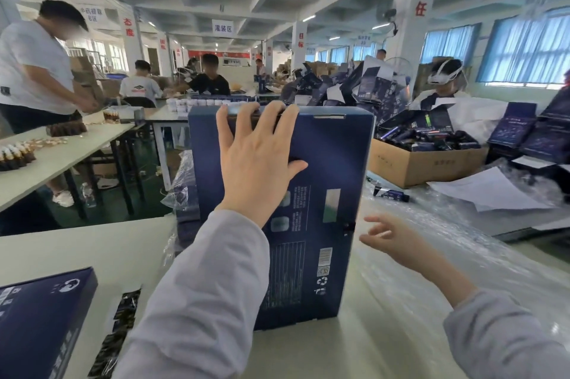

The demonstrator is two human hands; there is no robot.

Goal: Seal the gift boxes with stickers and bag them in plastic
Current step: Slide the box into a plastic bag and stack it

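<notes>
A dark blue gift box [327, 162] stands upright on the table in front of me, its printed back facing me. My left hand [259, 156] lies flat against that face with its fingertips hooked over the box's top edge. To the right of the box, near its lower edge, my right hand [388, 240] hovers with relaxed fingers and holds nothing. A second blue gift box [40, 323] lies flat at the lower left. Beside it lies a strip of dark stickers [120, 329]. Clear plastic bags [447, 252] are spread over the table on the right.
A cardboard carton [425, 162] full of dark bottles stands at the right rear, with white paper sheets [490, 190] in front of it. Bagged boxes [182, 187] are stacked left of the standing box. Other workers sit and stand at tables beyond.
</notes>
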